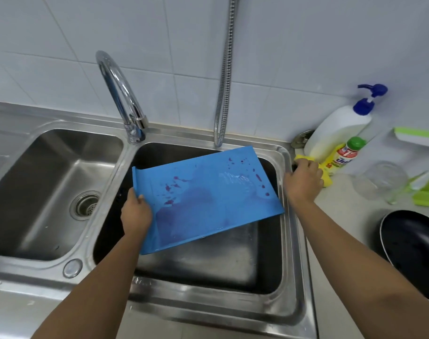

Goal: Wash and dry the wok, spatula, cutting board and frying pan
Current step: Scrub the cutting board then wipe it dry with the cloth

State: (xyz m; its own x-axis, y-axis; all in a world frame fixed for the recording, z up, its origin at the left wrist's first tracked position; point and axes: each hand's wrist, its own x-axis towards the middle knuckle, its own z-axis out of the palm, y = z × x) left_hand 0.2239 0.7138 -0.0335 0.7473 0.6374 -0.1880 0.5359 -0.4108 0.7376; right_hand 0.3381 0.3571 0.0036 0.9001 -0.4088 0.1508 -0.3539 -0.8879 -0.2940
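A blue cutting board (208, 199), wet and spotted with purple stains, lies tilted over the right sink basin (208, 265). My left hand (135, 211) grips its left edge. To the right of the sink, my right hand (302, 179) grips a yellow sponge (327, 178) lying on the counter. A black frying pan (414, 253) sits on the counter at the right edge. I cannot see the wok or the spatula.
The chrome faucet (120, 94) stands between the two basins, and a metal hose (227, 77) hangs down the tiled wall. The left basin (49, 192) holds nothing. On the right counter stand a white pump bottle (340, 128), a yellow dish-soap bottle (343, 156), a glass jar (379, 179) and a green-and-white squeegee (423, 155).
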